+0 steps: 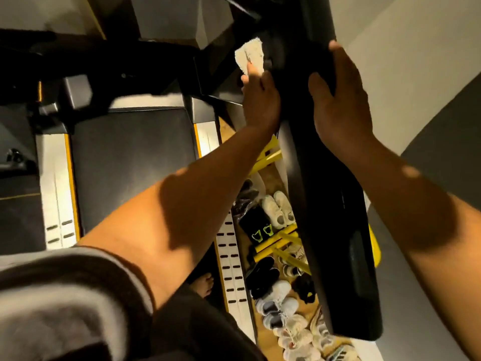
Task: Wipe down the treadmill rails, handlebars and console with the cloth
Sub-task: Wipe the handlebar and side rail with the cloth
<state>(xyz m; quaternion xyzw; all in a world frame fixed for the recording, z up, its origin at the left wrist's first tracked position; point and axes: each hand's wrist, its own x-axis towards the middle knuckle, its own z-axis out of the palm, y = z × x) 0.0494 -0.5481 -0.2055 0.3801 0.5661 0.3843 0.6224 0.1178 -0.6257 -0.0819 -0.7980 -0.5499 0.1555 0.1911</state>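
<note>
A broad black handrail of the treadmill runs from lower right up to the top centre. My left hand holds a white fluffy cloth against the rail's left side near its upper end. My right hand lies on the rail's right edge, the thumb on top and the fingers wrapped over the far side. The dark running belt lies to the left, flanked by white side rails with yellow trim. The console is a dark blurred shape at upper left.
Below the handrail, a yellow shoe rack on a wooden floor holds several pairs of white and black shoes. A bare foot stands on the belt's edge. A pale wall is close on the right.
</note>
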